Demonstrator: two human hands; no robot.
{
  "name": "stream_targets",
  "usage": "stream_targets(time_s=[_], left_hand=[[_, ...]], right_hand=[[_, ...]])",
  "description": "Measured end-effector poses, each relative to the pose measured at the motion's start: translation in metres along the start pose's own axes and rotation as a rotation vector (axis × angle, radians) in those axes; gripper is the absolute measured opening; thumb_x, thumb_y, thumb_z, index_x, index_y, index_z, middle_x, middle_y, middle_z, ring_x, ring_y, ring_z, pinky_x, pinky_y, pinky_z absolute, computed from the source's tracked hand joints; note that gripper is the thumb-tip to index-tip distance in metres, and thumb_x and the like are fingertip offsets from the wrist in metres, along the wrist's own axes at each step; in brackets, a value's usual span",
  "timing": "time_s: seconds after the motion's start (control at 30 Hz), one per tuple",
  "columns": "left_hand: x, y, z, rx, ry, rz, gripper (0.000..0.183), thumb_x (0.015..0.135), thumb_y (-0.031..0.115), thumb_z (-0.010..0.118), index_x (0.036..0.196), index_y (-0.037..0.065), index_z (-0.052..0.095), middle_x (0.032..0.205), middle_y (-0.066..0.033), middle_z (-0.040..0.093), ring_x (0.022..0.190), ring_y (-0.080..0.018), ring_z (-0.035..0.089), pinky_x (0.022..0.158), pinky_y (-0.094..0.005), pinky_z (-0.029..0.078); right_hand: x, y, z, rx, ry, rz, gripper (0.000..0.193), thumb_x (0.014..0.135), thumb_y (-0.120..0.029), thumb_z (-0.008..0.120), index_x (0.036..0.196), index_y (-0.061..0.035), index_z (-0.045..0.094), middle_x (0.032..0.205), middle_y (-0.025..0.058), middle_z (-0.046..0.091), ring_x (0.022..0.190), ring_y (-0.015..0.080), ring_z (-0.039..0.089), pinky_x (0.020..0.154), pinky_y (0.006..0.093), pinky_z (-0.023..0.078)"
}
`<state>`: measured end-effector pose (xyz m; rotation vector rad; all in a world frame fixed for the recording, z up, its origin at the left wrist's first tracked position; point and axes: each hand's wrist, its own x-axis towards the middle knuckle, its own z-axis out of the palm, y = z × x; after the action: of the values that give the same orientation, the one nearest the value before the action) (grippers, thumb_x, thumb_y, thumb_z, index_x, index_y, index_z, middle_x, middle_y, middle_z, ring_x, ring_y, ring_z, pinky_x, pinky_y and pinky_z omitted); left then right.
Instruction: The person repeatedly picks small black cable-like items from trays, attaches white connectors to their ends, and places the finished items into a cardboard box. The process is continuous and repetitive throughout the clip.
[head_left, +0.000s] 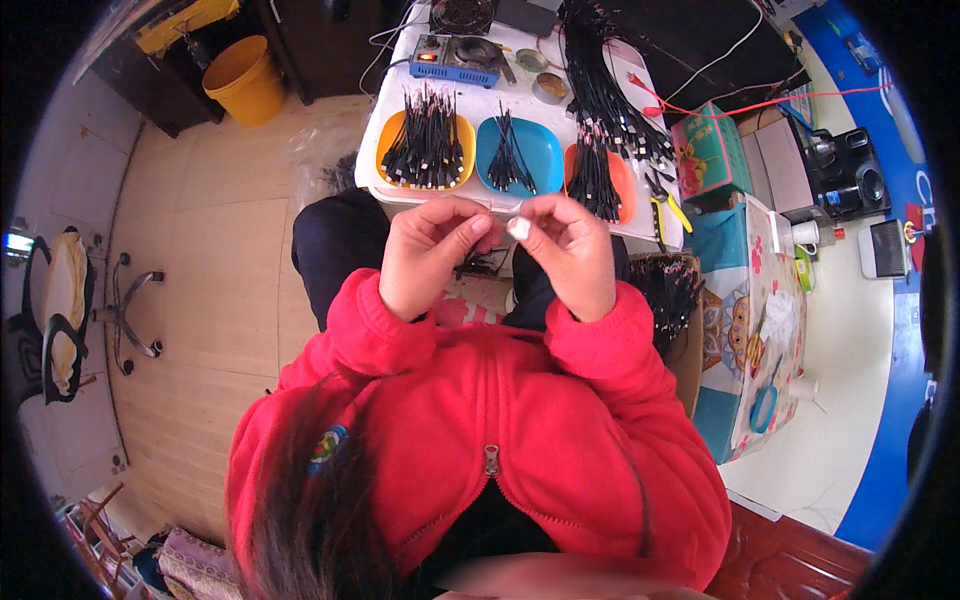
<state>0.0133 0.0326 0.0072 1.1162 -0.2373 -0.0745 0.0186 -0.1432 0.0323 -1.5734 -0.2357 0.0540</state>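
Both my hands are raised in front of the white table's near edge, a short gap apart. My left hand (432, 252) has thumb and forefinger pinched together; anything between them is too small to name. My right hand (572, 255) is pinched too, with a white wrap (519, 228) at the thumb's tip, and what it holds is hidden. Just beyond them stand a yellow tray (467, 150) and a blue tray (545, 150), each with black cables bearing light-coloured ends. An orange tray (626, 190) at the right holds more black cables (592, 175).
A blue heating plate (455, 72) with a lit red switch and small round tins (549, 88) sit farther back on the white table (400, 80). Yellow-handled pliers (672, 212) lie at its right edge. A large cable bundle (610, 90) covers the back right. A box (712, 155) stands beside it.
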Motion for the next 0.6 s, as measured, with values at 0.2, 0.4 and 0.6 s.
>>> stream_targets(time_s=[0.2, 0.4, 0.6], left_hand=[[-0.013, 0.006, 0.01, 0.06, -0.014, -0.211, 0.012, 0.095, 0.007, 0.056, 0.099, -0.002, 0.062, 0.075, -0.0026, 0.064, 0.062, -0.0046, 0.053, 0.057, -0.0181, 0.044], [-0.013, 0.0, 0.011, 0.083, -0.05, -0.185, 0.012, 0.095, 0.007, 0.056, 0.099, -0.002, 0.062, 0.074, -0.0019, 0.063, 0.059, -0.0036, 0.049, 0.052, -0.0177, 0.039], [-0.016, -0.009, 0.013, 0.502, 0.02, 0.184, 0.009, 0.091, 0.0, 0.057, 0.097, -0.003, 0.063, 0.078, -0.0045, 0.066, 0.071, -0.0079, 0.06, 0.061, -0.0199, 0.047]], right_hand=[[-0.003, -0.007, -0.005, -0.096, -0.067, -0.067, 0.012, 0.087, -0.003, 0.066, 0.097, 0.0013, 0.061, 0.089, 0.0002, 0.061, 0.078, 0.0044, 0.055, 0.07, 0.019, 0.044], [-0.004, 0.005, -0.003, 0.187, -0.058, 0.131, 0.013, 0.088, -0.009, 0.066, 0.096, -0.0006, 0.061, 0.087, 0.0019, 0.061, 0.076, 0.0061, 0.056, 0.068, 0.0203, 0.045], [0.003, 0.032, 0.002, 0.847, -0.224, 0.508, 0.015, 0.09, -0.015, 0.06, 0.1, -0.0042, 0.058, 0.083, 0.0016, 0.06, 0.071, 0.0102, 0.055, 0.064, 0.0233, 0.044]])
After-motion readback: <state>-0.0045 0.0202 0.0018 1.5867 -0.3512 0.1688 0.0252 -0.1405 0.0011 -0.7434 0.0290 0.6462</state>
